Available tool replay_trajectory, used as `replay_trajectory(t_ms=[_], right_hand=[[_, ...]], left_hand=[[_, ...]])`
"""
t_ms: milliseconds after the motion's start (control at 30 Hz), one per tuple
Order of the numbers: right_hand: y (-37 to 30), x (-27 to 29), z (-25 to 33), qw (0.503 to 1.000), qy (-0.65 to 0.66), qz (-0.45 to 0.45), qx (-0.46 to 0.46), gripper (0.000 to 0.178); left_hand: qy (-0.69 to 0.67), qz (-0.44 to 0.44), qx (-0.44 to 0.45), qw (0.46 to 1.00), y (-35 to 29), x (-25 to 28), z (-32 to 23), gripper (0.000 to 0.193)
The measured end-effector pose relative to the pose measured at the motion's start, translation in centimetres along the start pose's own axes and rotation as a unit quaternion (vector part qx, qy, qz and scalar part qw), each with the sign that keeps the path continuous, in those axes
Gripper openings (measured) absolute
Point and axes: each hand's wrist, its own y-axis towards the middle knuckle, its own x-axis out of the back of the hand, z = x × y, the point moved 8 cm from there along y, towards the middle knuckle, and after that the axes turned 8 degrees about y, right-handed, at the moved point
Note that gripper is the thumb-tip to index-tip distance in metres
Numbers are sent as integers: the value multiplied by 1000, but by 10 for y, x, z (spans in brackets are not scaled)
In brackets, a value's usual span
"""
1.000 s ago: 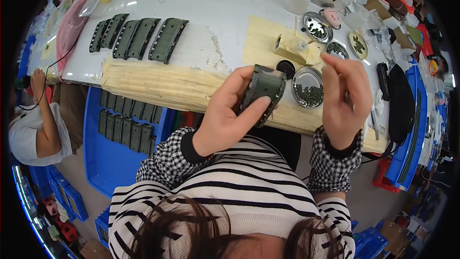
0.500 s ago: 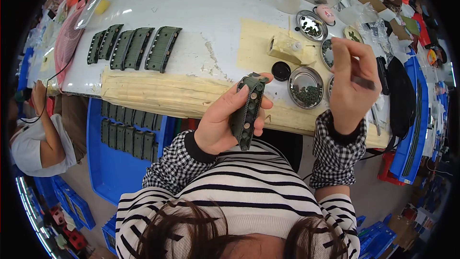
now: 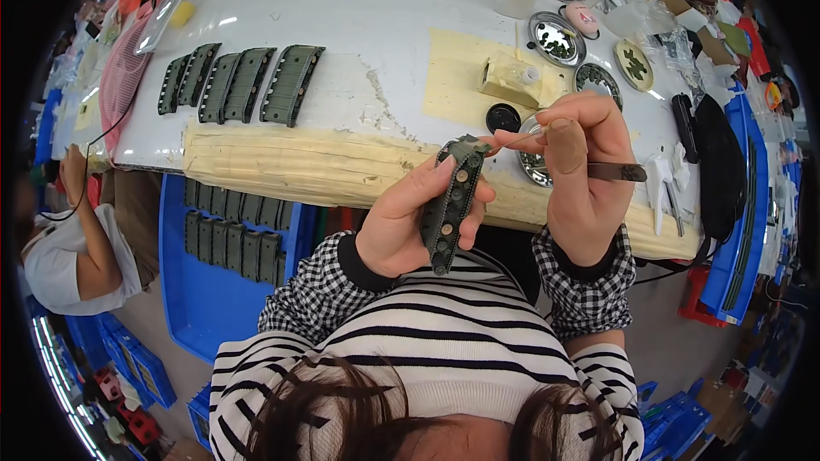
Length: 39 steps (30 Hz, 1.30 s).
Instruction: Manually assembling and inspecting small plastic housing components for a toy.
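My left hand [image 3: 395, 226] is closed round a dark green model part [image 3: 450, 205], a long piece with a row of round wheels and toothed edges, tilted upright above my lap. At its upper end is my right hand [image 3: 585, 166], fingers pinched on a slim tool [image 3: 619, 172] whose dark flat end sticks out past the palm. A thin tip reaches from the fingers to the part; I cannot tell whether it touches, nor whether it belongs to the same tool. Behind the right hand, a round metal dish [image 3: 531, 169] is partly hidden.
Several similar green parts [image 3: 248, 85] lie at the table's left, more in a blue bin [image 3: 192, 307] below. Beyond my right hand are a yellow block holding a small bottle [image 3: 523, 78], a black cap [image 3: 503, 117] and dishes of small green pieces [image 3: 557, 38]. Another person [image 3: 81, 243] sits left.
My right hand has come left and down from over the dishes to the upper end of the model part. The left hand with the part has shifted slightly right.
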Motion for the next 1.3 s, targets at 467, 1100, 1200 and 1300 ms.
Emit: replay_trajectory(t_ms=[467, 1100, 1200, 1300], right_hand=[[4, 6, -2, 999, 6, -32, 16, 14], [12, 6, 24, 983, -146, -28, 105, 5], [8, -7, 8, 990, -121, 44, 65, 6], [8, -9, 5, 986, -144, 57, 60, 6]], left_hand=[[-25, -7, -9, 1000, 0, 0, -2, 50], [660, -66, -176, 727, -14, -32, -58, 50], [681, -61, -172, 709, -13, -33, -56, 50], [677, -63, -188, 708, -13, -33, -55, 50]])
